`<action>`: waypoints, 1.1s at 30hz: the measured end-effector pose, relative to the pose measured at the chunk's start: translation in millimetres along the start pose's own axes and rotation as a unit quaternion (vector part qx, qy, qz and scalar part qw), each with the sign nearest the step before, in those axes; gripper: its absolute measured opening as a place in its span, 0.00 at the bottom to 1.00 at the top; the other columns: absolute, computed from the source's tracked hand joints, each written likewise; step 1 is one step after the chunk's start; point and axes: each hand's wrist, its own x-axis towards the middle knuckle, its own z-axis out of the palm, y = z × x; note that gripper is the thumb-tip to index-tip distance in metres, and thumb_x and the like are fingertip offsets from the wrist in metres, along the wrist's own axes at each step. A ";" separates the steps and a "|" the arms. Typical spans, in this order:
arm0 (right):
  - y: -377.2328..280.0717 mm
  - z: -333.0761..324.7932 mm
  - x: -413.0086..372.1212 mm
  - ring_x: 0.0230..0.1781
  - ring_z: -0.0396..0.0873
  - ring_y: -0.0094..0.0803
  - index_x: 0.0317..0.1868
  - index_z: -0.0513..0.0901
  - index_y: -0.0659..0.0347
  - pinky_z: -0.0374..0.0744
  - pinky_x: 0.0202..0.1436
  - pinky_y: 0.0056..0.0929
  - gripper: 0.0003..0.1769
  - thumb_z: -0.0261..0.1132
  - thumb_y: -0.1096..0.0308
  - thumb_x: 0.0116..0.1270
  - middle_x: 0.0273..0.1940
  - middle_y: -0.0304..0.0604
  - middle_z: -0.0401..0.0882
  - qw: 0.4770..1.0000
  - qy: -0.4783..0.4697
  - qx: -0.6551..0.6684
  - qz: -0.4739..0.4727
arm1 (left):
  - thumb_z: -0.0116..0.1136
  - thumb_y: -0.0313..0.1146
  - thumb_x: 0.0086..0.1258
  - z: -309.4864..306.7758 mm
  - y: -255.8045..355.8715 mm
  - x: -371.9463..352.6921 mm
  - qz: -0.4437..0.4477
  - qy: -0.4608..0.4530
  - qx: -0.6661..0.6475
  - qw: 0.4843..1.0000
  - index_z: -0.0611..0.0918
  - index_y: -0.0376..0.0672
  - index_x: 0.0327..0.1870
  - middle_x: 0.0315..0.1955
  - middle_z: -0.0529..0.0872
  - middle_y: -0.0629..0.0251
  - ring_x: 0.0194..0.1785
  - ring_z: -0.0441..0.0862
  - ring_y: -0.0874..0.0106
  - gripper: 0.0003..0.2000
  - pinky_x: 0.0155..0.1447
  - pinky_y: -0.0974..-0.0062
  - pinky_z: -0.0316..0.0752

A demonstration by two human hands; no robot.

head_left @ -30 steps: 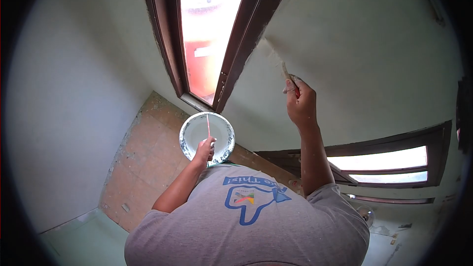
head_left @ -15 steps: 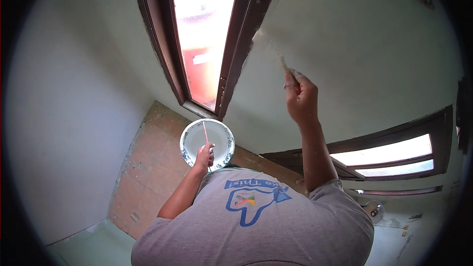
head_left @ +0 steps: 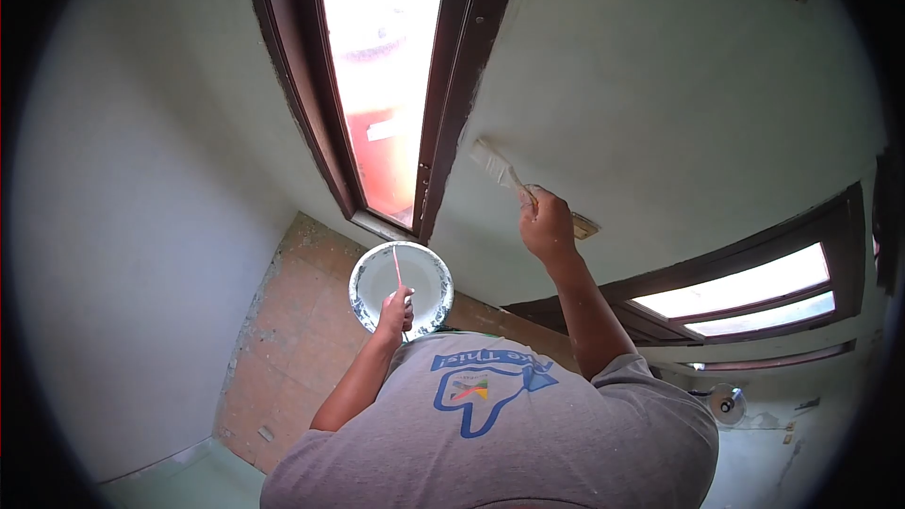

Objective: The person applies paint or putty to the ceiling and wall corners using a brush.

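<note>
My right hand (head_left: 548, 222) is closed around the handle of a paintbrush (head_left: 498, 168). The brush's pale bristles are at the grey-green wall, a little right of the dark window frame (head_left: 451, 94). Lower down, my left hand (head_left: 396, 313) is wrapped round the thin pinkish handle (head_left: 398, 269) of a white bucket (head_left: 431, 269). The bucket hangs in front of my body, its rim spattered with dark paint marks. Its inside looks white.
A yellowish wall plate (head_left: 585, 225) sits just right of my right hand. Another dark-framed window (head_left: 745, 297) is at the right. Brown floor tiles (head_left: 292, 320) lie below left, beside a pale wall (head_left: 141, 254). A round clear fixture (head_left: 726, 405) is at lower right.
My right hand has moved down and left with the brush, its bristles now lower along the frame, uncovering the wall plate. My left hand still holds the bucket, which sits slightly lower in view.
</note>
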 end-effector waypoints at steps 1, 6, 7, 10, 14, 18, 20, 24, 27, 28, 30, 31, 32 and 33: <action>-10.2 -13.1 1.5 0.31 0.81 0.56 0.43 0.83 0.69 0.77 0.35 0.43 0.11 0.59 0.69 0.73 0.30 0.58 0.81 0.999 0.019 0.040 -0.021 | 0.56 0.43 0.68 0.3 -1.1 -0.3 -0.003 -0.001 0.002 1.000 0.64 0.55 0.24 0.12 0.58 0.83 0.12 0.51 0.85 0.15 0.17 0.79 0.44; -59.8 -64.6 29.8 0.27 0.81 0.50 0.44 0.82 0.70 0.76 0.30 0.40 0.12 0.60 0.68 0.74 0.30 0.56 0.81 0.986 0.108 0.121 -0.049 | 0.56 0.43 0.68 1.8 -0.5 3.1 -0.005 -0.012 0.005 1.000 0.64 0.55 0.24 0.12 0.58 0.83 0.12 0.51 0.85 0.15 0.17 0.79 0.44; -62.1 -65.2 37.9 0.27 0.81 0.49 0.44 0.82 0.71 0.76 0.30 0.39 0.12 0.59 0.68 0.74 0.29 0.55 0.80 0.982 0.137 0.106 -0.079 | 0.56 0.43 0.68 1.3 -0.4 4.3 -0.004 -0.012 0.005 1.000 0.64 0.55 0.23 0.12 0.58 0.83 0.12 0.51 0.85 0.16 0.17 0.79 0.44; -43.3 -31.1 46.6 0.29 0.82 0.50 0.45 0.82 0.72 0.79 0.33 0.42 0.11 0.59 0.71 0.74 0.31 0.57 0.81 0.968 0.190 0.094 -0.137 | 0.57 0.44 0.68 0.5 0.9 6.6 -0.001 -0.021 -0.003 1.000 0.63 0.55 0.23 0.12 0.58 0.83 0.12 0.51 0.85 0.16 0.17 0.79 0.43; -8.9 42.0 7.3 0.39 0.83 0.55 0.45 0.82 0.71 0.81 0.44 0.47 0.11 0.60 0.71 0.70 0.35 0.61 0.82 0.993 0.083 0.007 -0.087 | 0.57 0.44 0.67 -1.2 4.8 5.8 -0.001 -0.021 -0.002 1.000 0.63 0.55 0.23 0.13 0.58 0.83 0.12 0.51 0.85 0.16 0.17 0.79 0.43; 5.3 59.0 -19.5 0.41 0.83 0.56 0.46 0.83 0.69 0.81 0.45 0.48 0.11 0.61 0.70 0.70 0.36 0.60 0.82 0.997 -0.066 -0.038 0.032 | 0.56 0.44 0.67 -3.8 1.0 0.3 -0.004 -0.015 0.003 1.000 0.64 0.55 0.23 0.13 0.58 0.83 0.12 0.51 0.85 0.16 0.17 0.79 0.43; 3.2 47.2 -19.3 0.34 0.80 0.58 0.40 0.82 0.68 0.78 0.38 0.47 0.10 0.61 0.68 0.71 0.30 0.59 0.80 0.999 0.032 0.037 -0.023 | 0.56 0.44 0.67 -1.6 3.6 0.4 -0.004 -0.015 0.008 1.000 0.64 0.55 0.23 0.13 0.58 0.83 0.12 0.51 0.85 0.15 0.17 0.79 0.43; -50.1 -30.5 9.7 0.27 0.79 0.47 0.38 0.81 0.67 0.77 0.33 0.38 0.11 0.59 0.68 0.74 0.26 0.52 0.78 0.983 0.120 0.112 -0.084 | 0.56 0.43 0.68 1.0 2.0 -1.0 -0.010 -0.019 0.017 1.000 0.64 0.55 0.23 0.13 0.58 0.83 0.12 0.51 0.85 0.15 0.17 0.79 0.43; -66.6 -48.2 31.8 0.27 0.80 0.45 0.45 0.78 0.67 0.77 0.34 0.39 0.11 0.54 0.67 0.78 0.30 0.51 0.80 0.970 0.131 0.191 -0.071 | 0.56 0.43 0.68 2.6 6.1 -3.0 -0.014 -0.020 0.021 0.999 0.64 0.55 0.24 0.13 0.58 0.83 0.12 0.51 0.85 0.15 0.17 0.79 0.43; -65.3 -36.9 38.9 0.25 0.76 0.33 0.47 0.76 0.66 0.75 0.30 0.32 0.10 0.53 0.67 0.79 0.28 0.44 0.77 0.961 0.104 0.251 -0.060 | 0.56 0.43 0.68 2.7 6.2 -2.5 -0.012 -0.021 0.016 1.000 0.64 0.54 0.24 0.13 0.58 0.83 0.12 0.51 0.85 0.15 0.17 0.79 0.44; -56.3 1.3 42.4 0.24 0.73 0.20 0.52 0.72 0.63 0.75 0.26 0.23 0.09 0.50 0.67 0.81 0.30 0.36 0.74 0.916 0.015 0.399 -0.031 | 0.57 0.43 0.68 3.1 7.5 -2.1 -0.010 -0.024 0.015 1.000 0.64 0.54 0.24 0.13 0.58 0.83 0.12 0.51 0.85 0.16 0.17 0.80 0.44; -59.6 23.1 34.3 0.25 0.74 0.20 0.52 0.70 0.62 0.78 0.28 0.23 0.08 0.48 0.67 0.82 0.31 0.37 0.73 0.895 -0.006 0.447 0.002 | 0.57 0.43 0.68 2.9 8.9 -2.7 -0.017 -0.023 0.011 1.000 0.64 0.54 0.24 0.13 0.58 0.83 0.12 0.51 0.85 0.16 0.17 0.80 0.44; -53.6 56.5 24.3 0.25 0.75 0.22 0.52 0.68 0.62 0.81 0.30 0.25 0.08 0.47 0.67 0.82 0.32 0.38 0.74 0.869 -0.021 0.493 0.032 | 0.57 0.43 0.67 2.4 10.6 -3.6 -0.022 -0.023 0.007 0.999 0.64 0.54 0.25 0.13 0.58 0.83 0.12 0.52 0.85 0.16 0.17 0.80 0.44; -45.8 88.1 11.5 0.24 0.77 0.24 0.51 0.67 0.62 0.83 0.32 0.27 0.07 0.47 0.67 0.82 0.32 0.39 0.74 0.845 -0.052 0.525 0.082 | 0.57 0.43 0.67 2.4 11.7 -4.4 -0.021 -0.026 0.010 0.999 0.64 0.54 0.25 0.13 0.58 0.83 0.12 0.52 0.85 0.16 0.17 0.80 0.44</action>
